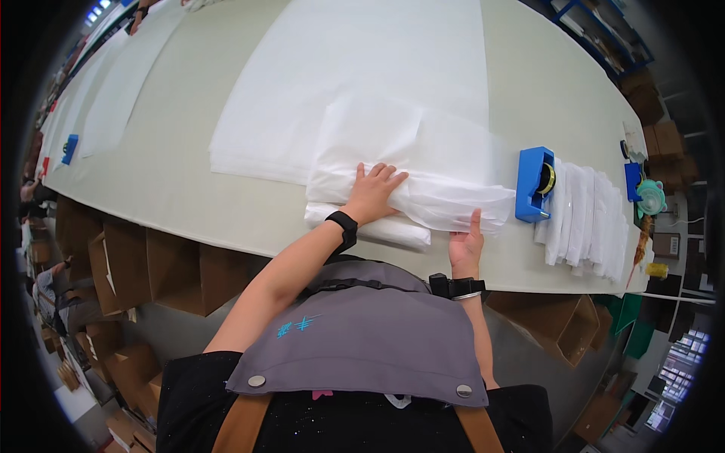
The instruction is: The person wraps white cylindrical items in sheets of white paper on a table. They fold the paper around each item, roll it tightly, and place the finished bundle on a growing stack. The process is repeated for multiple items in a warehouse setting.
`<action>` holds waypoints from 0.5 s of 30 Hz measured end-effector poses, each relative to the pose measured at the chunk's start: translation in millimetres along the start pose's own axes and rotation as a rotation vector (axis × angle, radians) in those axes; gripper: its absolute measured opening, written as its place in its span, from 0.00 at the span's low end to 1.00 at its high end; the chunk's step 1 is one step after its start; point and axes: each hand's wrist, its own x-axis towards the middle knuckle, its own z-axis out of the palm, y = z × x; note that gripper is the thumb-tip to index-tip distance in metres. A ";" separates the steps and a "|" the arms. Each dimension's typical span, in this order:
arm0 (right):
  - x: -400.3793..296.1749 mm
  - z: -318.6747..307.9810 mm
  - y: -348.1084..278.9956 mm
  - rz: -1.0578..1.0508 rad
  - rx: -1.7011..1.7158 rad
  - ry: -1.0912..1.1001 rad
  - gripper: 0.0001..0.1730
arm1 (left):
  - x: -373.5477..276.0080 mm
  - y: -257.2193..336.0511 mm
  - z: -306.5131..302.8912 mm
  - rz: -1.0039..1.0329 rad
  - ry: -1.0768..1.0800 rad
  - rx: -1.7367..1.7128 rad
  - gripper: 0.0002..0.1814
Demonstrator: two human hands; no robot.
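Note:
My left hand [375, 192] lies palm down with its fingers spread on a partly folded white sheet [368, 150], which looks like thin paper or film. At the sheet's narrow right end, my right hand [467, 243] pinches the layers, thumb on top and fingers hidden beneath. A folded white bundle [396, 233] lies between the sheet and the table's near edge, partly under my left wrist. Beyond my hands, a stack of large flat white sheets [385, 62] stretches to the far side.
Right of my hands stands a blue tape dispenser [529, 184], beside a row of folded white bundles [589, 221]. A turquoise fan-like object [651, 197] sits at the right edge of the pale table [187, 204]. Cardboard boxes [175, 272] stand below. Another person's arm [138, 20] reaches in, far left.

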 end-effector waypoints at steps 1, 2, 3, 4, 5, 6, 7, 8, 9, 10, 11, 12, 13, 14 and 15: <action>-3.2 3.4 0.2 0.014 -0.056 0.015 0.31 | 0.9 1.1 -1.0 0.003 -0.006 -0.003 0.49; -6.0 7.0 0.3 -0.086 -0.158 -0.030 0.32 | 1.3 2.4 -1.8 0.006 -0.013 -0.007 0.49; -7.4 11.0 0.9 -0.183 -0.259 -0.077 0.34 | 2.0 3.1 -3.6 0.007 -0.017 -0.007 0.49; -10.4 16.2 1.7 -0.281 -0.362 -0.119 0.35 | 2.9 3.5 -2.9 0.014 -0.014 -0.008 0.49; -14.2 21.3 4.0 -0.323 -0.405 -0.110 0.35 | 3.9 3.2 -2.5 0.010 -0.010 -0.012 0.49; -22.6 29.5 5.7 -0.360 -0.447 -0.098 0.35 | 2.4 2.8 -2.9 0.005 -0.010 -0.016 0.49; -26.8 33.1 4.0 -0.397 -0.489 -0.086 0.35 | 1.2 2.5 -3.2 0.000 -0.009 -0.021 0.49; -20.6 24.6 4.1 -0.390 -0.439 -0.023 0.35 | 0.8 2.6 -3.2 -0.007 -0.006 -0.011 0.49; -10.3 12.4 6.0 -0.385 -0.386 0.036 0.34 | 1.4 3.8 -4.8 0.000 -0.008 -0.006 0.49; -5.1 7.2 4.9 -0.374 -0.332 0.091 0.33 | 1.4 3.0 -5.5 -0.001 -0.011 0.001 0.49; -2.8 -0.9 1.0 -0.286 -0.275 0.121 0.33 | 1.9 2.9 -5.7 -0.002 -0.014 0.008 0.49; -3.9 -6.2 -3.2 -0.194 -0.217 0.149 0.33 | 2.0 3.0 -5.6 -0.002 -0.019 0.010 0.48; -3.9 -10.2 -5.9 -0.102 -0.159 0.175 0.32 | 2.2 3.3 -5.5 -0.003 -0.023 0.013 0.48; -0.3 -11.6 -7.0 -0.094 -0.159 0.166 0.32 | 2.9 3.2 -5.5 -0.004 -0.027 0.015 0.48; 3.8 -14.2 -7.5 -0.088 -0.156 0.165 0.31 | 3.5 4.6 -5.9 -0.003 -0.030 0.020 0.48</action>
